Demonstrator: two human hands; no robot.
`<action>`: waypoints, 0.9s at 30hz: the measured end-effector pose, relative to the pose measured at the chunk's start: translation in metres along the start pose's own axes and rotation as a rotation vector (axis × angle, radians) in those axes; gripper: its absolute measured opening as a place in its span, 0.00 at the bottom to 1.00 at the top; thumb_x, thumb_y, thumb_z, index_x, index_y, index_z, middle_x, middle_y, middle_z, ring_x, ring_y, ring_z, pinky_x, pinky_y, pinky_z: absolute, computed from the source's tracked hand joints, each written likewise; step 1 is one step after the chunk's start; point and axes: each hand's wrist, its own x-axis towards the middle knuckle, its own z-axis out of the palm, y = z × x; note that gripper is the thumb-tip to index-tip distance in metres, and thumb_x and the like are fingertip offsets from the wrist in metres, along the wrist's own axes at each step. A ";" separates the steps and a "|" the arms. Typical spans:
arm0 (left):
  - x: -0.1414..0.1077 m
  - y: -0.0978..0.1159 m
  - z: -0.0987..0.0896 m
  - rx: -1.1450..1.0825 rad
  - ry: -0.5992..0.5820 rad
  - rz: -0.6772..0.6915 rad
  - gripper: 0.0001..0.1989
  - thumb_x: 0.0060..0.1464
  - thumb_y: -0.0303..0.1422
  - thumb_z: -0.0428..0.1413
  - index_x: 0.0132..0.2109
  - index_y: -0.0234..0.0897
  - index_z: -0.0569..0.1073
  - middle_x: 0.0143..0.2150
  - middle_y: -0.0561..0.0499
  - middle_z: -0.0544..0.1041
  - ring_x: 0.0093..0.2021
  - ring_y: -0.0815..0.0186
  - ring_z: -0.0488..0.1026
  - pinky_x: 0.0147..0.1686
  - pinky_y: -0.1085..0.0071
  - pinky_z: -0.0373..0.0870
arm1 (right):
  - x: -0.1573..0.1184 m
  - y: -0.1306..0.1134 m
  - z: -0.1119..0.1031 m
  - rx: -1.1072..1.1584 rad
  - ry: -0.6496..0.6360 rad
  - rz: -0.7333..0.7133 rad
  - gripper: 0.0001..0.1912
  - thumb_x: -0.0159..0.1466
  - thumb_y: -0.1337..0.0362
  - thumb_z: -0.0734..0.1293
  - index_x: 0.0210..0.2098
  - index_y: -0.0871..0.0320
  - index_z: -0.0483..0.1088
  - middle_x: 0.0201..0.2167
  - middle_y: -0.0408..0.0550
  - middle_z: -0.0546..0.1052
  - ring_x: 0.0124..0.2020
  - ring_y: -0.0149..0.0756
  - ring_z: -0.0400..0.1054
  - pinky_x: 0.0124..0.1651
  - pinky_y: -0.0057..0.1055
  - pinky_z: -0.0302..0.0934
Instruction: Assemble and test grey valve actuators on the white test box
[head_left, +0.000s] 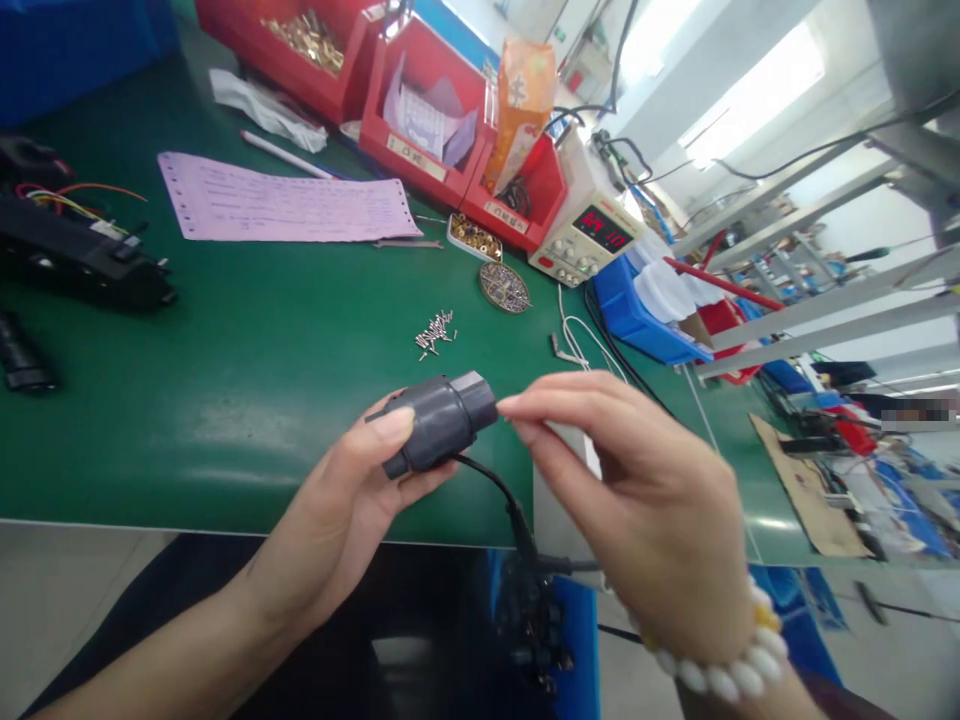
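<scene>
My left hand [360,460] is closed around a dark grey plastic connector housing [442,418], held tilted above the front of the table. A black cable [487,472] runs from beneath it down to the right. My right hand [637,480] pinches thumb and forefinger together right at the housing's narrower end; whatever is between the fingertips is too small to make out. Beyond the housing lies a loose pile of small metal screws [436,333]. A round dish of small metal parts [505,287] and a small tray of brass parts [475,238] sit farther back.
Red bins [427,180] line the back beside a power supply [589,225] with a lit display. A pink paper sheet [285,205] and pen [285,155] lie at back left. Black assemblies [82,260] rest at left. A blue bin [645,320] stands right.
</scene>
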 end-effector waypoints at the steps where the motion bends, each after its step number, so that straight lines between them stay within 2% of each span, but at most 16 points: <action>1: -0.002 0.002 0.005 -0.001 0.004 0.004 0.15 0.61 0.41 0.58 0.49 0.38 0.81 0.56 0.45 0.81 0.61 0.50 0.73 0.51 0.62 0.79 | -0.011 -0.004 0.005 0.049 0.026 0.024 0.14 0.67 0.77 0.67 0.42 0.50 0.75 0.41 0.42 0.80 0.44 0.36 0.75 0.49 0.33 0.73; 4: -0.006 0.007 0.017 -0.014 -0.012 0.008 0.13 0.62 0.39 0.57 0.46 0.37 0.82 0.51 0.47 0.83 0.58 0.52 0.75 0.48 0.66 0.80 | -0.031 -0.006 0.025 0.148 0.075 0.056 0.13 0.69 0.77 0.67 0.41 0.50 0.73 0.40 0.42 0.80 0.44 0.37 0.75 0.50 0.37 0.72; 7: -0.009 0.009 0.025 -0.037 -0.041 0.011 0.13 0.63 0.39 0.56 0.47 0.38 0.82 0.49 0.48 0.83 0.58 0.53 0.76 0.50 0.64 0.80 | -0.036 0.000 0.040 0.162 0.118 0.012 0.13 0.69 0.77 0.66 0.39 0.52 0.73 0.40 0.42 0.80 0.45 0.37 0.75 0.53 0.39 0.71; 11: -0.011 0.008 0.030 -0.067 -0.018 0.018 0.12 0.63 0.38 0.57 0.46 0.39 0.82 0.48 0.49 0.82 0.58 0.53 0.75 0.55 0.60 0.78 | -0.036 0.004 0.048 0.163 0.189 -0.022 0.12 0.69 0.78 0.67 0.39 0.53 0.73 0.41 0.43 0.81 0.45 0.35 0.75 0.53 0.36 0.71; 16: -0.013 0.008 0.034 -0.081 -0.004 -0.009 0.13 0.63 0.36 0.55 0.46 0.39 0.82 0.49 0.49 0.81 0.59 0.53 0.74 0.57 0.60 0.76 | -0.038 0.004 0.055 0.103 0.196 -0.032 0.11 0.70 0.76 0.66 0.40 0.54 0.74 0.42 0.46 0.80 0.46 0.37 0.73 0.52 0.38 0.70; 19: -0.015 0.008 0.033 -0.071 0.013 -0.003 0.14 0.64 0.39 0.54 0.45 0.39 0.82 0.47 0.49 0.81 0.59 0.53 0.74 0.57 0.60 0.76 | -0.039 0.005 0.058 0.073 0.206 -0.076 0.10 0.71 0.76 0.66 0.41 0.56 0.75 0.42 0.48 0.80 0.46 0.38 0.72 0.52 0.37 0.69; 21: -0.015 0.007 0.030 -0.065 0.047 0.007 0.14 0.65 0.40 0.54 0.45 0.39 0.83 0.47 0.49 0.81 0.59 0.53 0.74 0.57 0.62 0.76 | -0.038 0.006 0.057 0.054 0.143 -0.099 0.10 0.70 0.77 0.65 0.42 0.58 0.76 0.42 0.50 0.79 0.46 0.39 0.71 0.53 0.37 0.68; 24: -0.016 0.003 0.023 -0.077 0.123 -0.026 0.13 0.64 0.40 0.56 0.44 0.39 0.83 0.48 0.49 0.82 0.58 0.55 0.74 0.57 0.63 0.76 | -0.039 0.010 0.054 -0.008 -0.027 -0.119 0.10 0.70 0.77 0.65 0.45 0.61 0.77 0.43 0.53 0.78 0.45 0.42 0.69 0.50 0.39 0.68; 27: -0.017 -0.003 0.016 -0.088 0.130 -0.058 0.14 0.62 0.41 0.57 0.46 0.38 0.82 0.50 0.46 0.82 0.57 0.53 0.74 0.55 0.60 0.76 | -0.045 0.014 0.054 -0.018 -0.127 -0.128 0.13 0.70 0.76 0.65 0.49 0.61 0.78 0.42 0.54 0.76 0.45 0.44 0.68 0.46 0.38 0.67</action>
